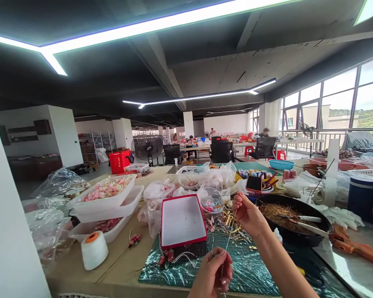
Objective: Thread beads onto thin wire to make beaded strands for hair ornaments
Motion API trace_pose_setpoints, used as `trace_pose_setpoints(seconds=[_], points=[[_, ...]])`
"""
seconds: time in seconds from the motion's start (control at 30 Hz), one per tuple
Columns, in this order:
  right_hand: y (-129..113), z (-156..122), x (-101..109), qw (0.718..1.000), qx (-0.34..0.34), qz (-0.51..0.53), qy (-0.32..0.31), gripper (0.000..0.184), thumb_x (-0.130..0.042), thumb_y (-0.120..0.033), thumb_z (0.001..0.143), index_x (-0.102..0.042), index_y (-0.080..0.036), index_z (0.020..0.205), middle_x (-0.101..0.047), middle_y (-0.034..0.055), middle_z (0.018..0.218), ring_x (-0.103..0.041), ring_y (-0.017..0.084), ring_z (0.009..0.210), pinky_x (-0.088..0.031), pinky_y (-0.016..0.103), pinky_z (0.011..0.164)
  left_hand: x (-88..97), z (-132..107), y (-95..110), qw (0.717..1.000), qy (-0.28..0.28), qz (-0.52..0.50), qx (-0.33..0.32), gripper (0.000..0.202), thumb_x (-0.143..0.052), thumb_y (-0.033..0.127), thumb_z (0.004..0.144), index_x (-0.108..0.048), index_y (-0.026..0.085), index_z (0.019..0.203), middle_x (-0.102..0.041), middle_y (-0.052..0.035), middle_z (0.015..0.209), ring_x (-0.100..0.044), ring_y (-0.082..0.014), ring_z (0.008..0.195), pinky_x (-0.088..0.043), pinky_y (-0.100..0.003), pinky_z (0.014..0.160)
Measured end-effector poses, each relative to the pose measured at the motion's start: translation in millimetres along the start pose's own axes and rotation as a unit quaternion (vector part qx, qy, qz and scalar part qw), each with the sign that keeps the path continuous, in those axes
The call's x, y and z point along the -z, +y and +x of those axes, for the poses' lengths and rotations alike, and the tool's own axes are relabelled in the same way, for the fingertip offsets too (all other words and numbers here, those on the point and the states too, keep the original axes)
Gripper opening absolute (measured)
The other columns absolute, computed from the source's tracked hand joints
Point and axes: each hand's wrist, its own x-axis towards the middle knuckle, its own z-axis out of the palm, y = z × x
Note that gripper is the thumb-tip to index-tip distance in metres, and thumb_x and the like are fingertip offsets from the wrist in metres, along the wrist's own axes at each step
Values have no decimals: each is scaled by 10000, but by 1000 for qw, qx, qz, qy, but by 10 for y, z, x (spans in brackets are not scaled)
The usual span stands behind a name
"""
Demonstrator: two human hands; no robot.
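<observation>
long tan workbench (68,275), green cutting mat (251,269) lying flat on top, red-rimmed white box (182,221) at mat's back edge. left of mat, white thread cone (94,250) standing upright, white plastic trays (102,207) of pink flowers behind, crumpled clear plastic bags (46,227) toward bench's left edge. black pan (286,236) of dry straw right of mat.

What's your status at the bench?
Left hand and right hand pinching thin wire between them. Above green cutting mat. Red-edged white box just left, not touching wire.
</observation>
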Motion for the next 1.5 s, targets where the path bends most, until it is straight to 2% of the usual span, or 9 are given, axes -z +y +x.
trace_pose_setpoints(seconds=[0.2, 0.3, 0.4, 0.53, 0.73, 0.87, 1.03, 1.37, 1.5], points=[[6, 115, 131, 999, 37, -4, 9, 204, -721, -205, 618, -518, -201, 595, -488, -81, 567, -425, 33, 471, -441, 117, 439, -8, 32, 27, 1000, 9, 3, 18, 253, -574, 395, 714, -532, 156, 642, -455, 53, 451, -271, -22, 333, -100, -187, 362], [30, 145, 156, 999, 38, -22, 16, 183, -717, -218, 621, -535, -205, 605, -518, -87, 588, -464, 31, 495, -461, 132, 506, -21, 29, 70, 1000, -1, 23, 17, 286, -556, 426, 720, -570, 151, 641, -512, 28, 484, -375, -49, 378, -227, -185, 390], [97, 123, 113, 998, 17, -59, 21, 146, -713, -237, 623, -571, -211, 643, -590, -64, 675, -548, 61, 614, -479, 187, 624, -27, 24, 158, 997, -15, 82, -1, 313, -530, 445, 732, -636, 151, 740, -650, -58, 736, -577, -151, 688, -388, -239, 583], [216, 57, -21, 992, -2, -124, 19, 145, -722, -271, 606, -615, -219, 689, -652, -31, 795, -574, 109, 800, -449, 224, 713, -41, 104, 331, 982, 14, 184, -48, 342, -544, 435, 722, -651, 168, 908, -654, -86, 980, -534, -226, 992, -383, -297, 775], [326, 42, -173, 974, 16, -226, 5, 121, -685, -272, 653, -646, -180, 722, -637, -25, 721, -520, 87, 626, -389, 204, 589, -152, 333, 729, 959, 53, 184, -210, 311, -567, 370, 726, -621, 177, 964, -654, -66, 955, -559, -199, 894, -411, -297, 780], [356, 102, -222, 964, 33, -264, -18, 150, -695, -287, 637, -647, -180, 731, -618, -23, 687, -504, 112, 638, -374, 232, 616, -195, 465, 994, 936, 59, 222, -266, 275, -619, 333, 689, -636, 142, 885, -654, -60, 838, -563, -181, 793, -419, -284, 734], [361, 177, -253, 959, 38, -279, -27, 140, -693, -305, 634, -642, -187, 689, -607, -29, 689, -492, 114, 654, -368, 242, 654, -140, 603, 1116, 937, 71, 241, -243, 267, -646, 338, 658, -645, 112, 799, -623, -41, 701, -539, -149, 664, -414, -265, 631], [369, 237, -227, 962, 2, -274, -19, 98, -661, -301, 667, -644, -214, 708, -588, -33, 644, -479, 117, 626, -368, 236, 578, -100, 713, 1163, 951, 47, 226, -204, 240, -661, 309, 646, -645, 140, 816, -621, -28, 726, -532, -141, 674, -407, -258, 629], [377, 282, -210, 960, 13, -278, -11, 84, -667, -285, 663, -646, -227, 720, -592, -39, 681, -492, 116, 700, -376, 224, 672, -100, 725, 1219, 951, 52, 221, -209, 160, -648, 279, 662, -648, 143, 747, -605, -14, 686, -514, -122, 660, -397, -246, 643]])
